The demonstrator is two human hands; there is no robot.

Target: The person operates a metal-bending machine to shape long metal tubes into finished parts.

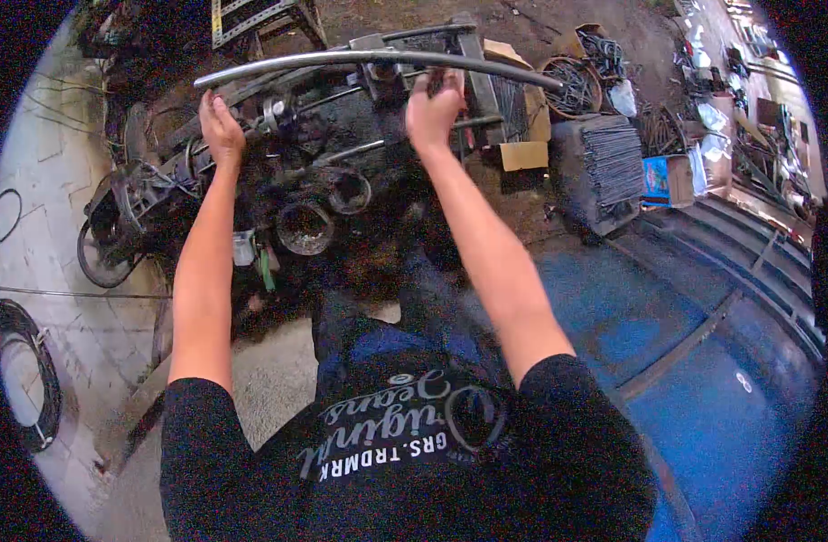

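Note:
A long, slightly curved metal rod (pixel 324 59) spans the upper middle of the head view, over a dark greasy machine (pixel 342 135). My left hand (pixel 221 128) is at the rod's left end, fingers up and thumb touching or just below it; its fingers look closed round that end. My right hand (pixel 435 107) is raised beneath the rod, right of its middle, beside the machine's block (pixel 384 86). Its fingers are bent and partly hidden by the rod, so its hold is unclear.
Round containers (pixel 306 228) hang at the machine's near side. To the right are a stack of thin rods (pixel 610 167), a cardboard box (pixel 524 155), a basket of metal pieces (pixel 572 88) and a blue box (pixel 667 181). A coiled black hose (pixel 48 379) lies left.

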